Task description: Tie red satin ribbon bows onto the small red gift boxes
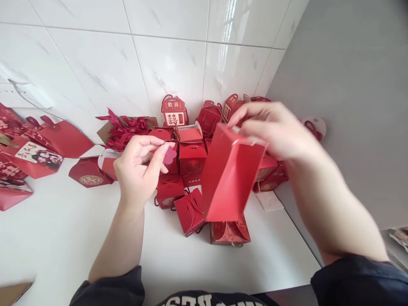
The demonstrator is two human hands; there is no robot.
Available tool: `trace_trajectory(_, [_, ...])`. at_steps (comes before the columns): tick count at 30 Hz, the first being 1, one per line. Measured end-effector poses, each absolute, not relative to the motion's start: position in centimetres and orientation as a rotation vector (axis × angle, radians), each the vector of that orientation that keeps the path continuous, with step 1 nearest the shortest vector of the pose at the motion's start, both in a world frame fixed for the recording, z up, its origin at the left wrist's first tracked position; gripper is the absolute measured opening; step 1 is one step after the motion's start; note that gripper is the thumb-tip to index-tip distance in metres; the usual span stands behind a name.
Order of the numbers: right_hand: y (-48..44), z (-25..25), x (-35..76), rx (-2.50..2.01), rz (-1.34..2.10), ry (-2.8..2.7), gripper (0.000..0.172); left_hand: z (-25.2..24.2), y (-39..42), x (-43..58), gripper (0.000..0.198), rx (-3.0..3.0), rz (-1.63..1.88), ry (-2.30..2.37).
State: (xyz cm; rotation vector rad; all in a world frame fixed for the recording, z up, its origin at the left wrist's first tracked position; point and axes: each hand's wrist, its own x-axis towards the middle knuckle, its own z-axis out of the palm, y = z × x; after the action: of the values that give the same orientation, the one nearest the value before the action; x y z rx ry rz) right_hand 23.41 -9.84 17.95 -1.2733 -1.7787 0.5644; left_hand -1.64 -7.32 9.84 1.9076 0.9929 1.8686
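My left hand [142, 165] pinches a small dark-red flower-shaped tag [170, 156] between thumb and fingers, held above the boxes. My right hand [266, 127] grips a red paper gift bag [228, 174] by its top edge; the bag hangs upright but slightly tilted, its folded side towards me. The fingertips of my right hand are partly hidden behind the bag's rim. Under the bag stands a red gift box [230, 233] with a cord. Just left of it lies another red box [190, 211] with slotted flaps.
Many red gift boxes [193, 158] crowd the white table [178, 263] near the tiled wall [172, 63]. An open carton [103, 132] holds dark-red ribbons [124, 129]. Red gift bags [68, 138] stand at the left. A grey panel [344, 106] bounds the right side.
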Motion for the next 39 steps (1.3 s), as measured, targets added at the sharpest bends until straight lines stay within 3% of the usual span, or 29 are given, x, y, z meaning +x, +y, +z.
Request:
trace_trajectory(3, [-10.7,14.2,20.5,-1.218,1.006,-1.775,0.022,10.1,-8.8,-1.7,0.010,1.941,1.918,0.894])
trace_trajectory(5, [-11.3,12.6,19.2,-1.155,1.009,-1.900,0.021,10.0,-9.7,-1.9,0.009,2.062,1.867,0.770])
trace_trajectory(11, [-11.5,11.0,18.9,-0.971,0.682,-2.323,0.020,8.9,-9.5,-2.5,0.008,2.303,1.438,0.535])
trace_trajectory(15, [-11.7,10.7,19.6,-0.704,0.608,-2.281,0.024,8.3,-8.6,-2.2,0.011,2.269,1.437,0.503])
trace_trajectory(20, [-12.2,10.2,19.5,-0.350,0.407,-2.356,0.017,7.9,-8.1,-1.6,0.010,2.226,1.430,0.530])
trace_trajectory(27, [-12.9,10.0,18.1,-0.639,0.099,-2.461,0.025,7.9,-7.8,-1.4,0.006,2.067,1.479,0.563])
trace_trajectory(31, [-13.6,9.9,17.3,-0.713,-0.146,-2.383,0.020,7.8,-7.4,-2.1,0.010,2.104,1.538,0.243])
trace_trajectory(35, [-14.8,9.3,17.7,-0.854,-0.154,-2.362,0.017,7.8,-7.3,-2.4,0.018,2.086,1.382,0.011])
trace_trajectory(37, [-15.9,8.7,18.9,-0.902,-0.037,-2.388,0.030,8.1,-7.4,-2.2,0.024,2.102,1.308,-0.002])
trace_trajectory(39, [-17.4,7.7,20.5,-0.942,0.208,-2.464,0.063,8.3,-7.6,-2.0,0.027,2.104,1.267,-0.006])
